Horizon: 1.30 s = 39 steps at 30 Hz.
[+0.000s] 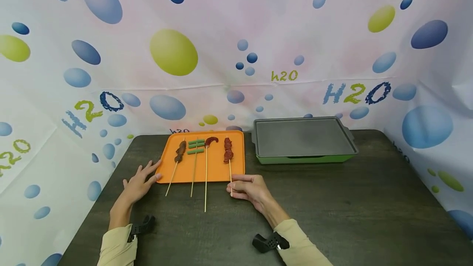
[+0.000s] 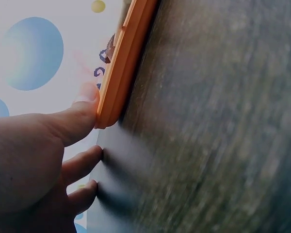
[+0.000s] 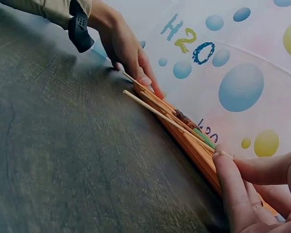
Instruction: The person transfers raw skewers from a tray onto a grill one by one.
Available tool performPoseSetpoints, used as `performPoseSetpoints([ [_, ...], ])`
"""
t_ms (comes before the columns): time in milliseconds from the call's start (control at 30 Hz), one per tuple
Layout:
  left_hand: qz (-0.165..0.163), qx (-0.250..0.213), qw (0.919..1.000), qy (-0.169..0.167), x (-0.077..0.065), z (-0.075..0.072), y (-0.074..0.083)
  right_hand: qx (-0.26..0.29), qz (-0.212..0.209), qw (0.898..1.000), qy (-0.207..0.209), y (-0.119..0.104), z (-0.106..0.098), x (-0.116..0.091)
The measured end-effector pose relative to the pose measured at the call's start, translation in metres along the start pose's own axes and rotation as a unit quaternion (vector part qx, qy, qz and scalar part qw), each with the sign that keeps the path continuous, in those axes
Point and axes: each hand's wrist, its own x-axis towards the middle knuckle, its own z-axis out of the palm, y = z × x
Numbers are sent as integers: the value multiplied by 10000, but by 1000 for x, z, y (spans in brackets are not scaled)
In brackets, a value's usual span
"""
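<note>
An orange tray (image 1: 218, 171) carries several skewers, their bare sticks jutting over its near edge. My right hand (image 1: 251, 190) pinches the stick of the rightmost one, a skewer of reddish meat chunks (image 1: 228, 151), between thumb and fingers. In the right wrist view the stick's end (image 3: 225, 154) pokes out of that pinch. My left hand (image 1: 136, 184) touches the tray's left edge with fingers spread; its thumb (image 2: 87, 97) is against the tray corner. Also on the tray are a brown meat skewer (image 1: 180, 151), a skewer of green pieces (image 1: 196, 145) and one with a dark red curled tentacle (image 1: 210, 141).
Right of the tray stands a rectangular grill pan (image 1: 304, 136) with a flat grey top and green base. The dark wood-grain table (image 1: 332, 216) lies below, and a bubble-printed curtain (image 1: 221, 44) hangs behind its back edge.
</note>
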Motion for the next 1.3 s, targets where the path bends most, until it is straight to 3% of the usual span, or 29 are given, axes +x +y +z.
performPoseSetpoints([
  [267,31,-24,10000,35,1,0,-1,-3,-152,9998,-103,-6,0,-8],
  [700,108,-41,9999,83,1,-1,-1,-14,-309,9994,-169,-36,-3,-30],
  [1300,105,-77,9999,90,-1,1,-2,-171,-392,9987,273,-54,-48,-31],
])
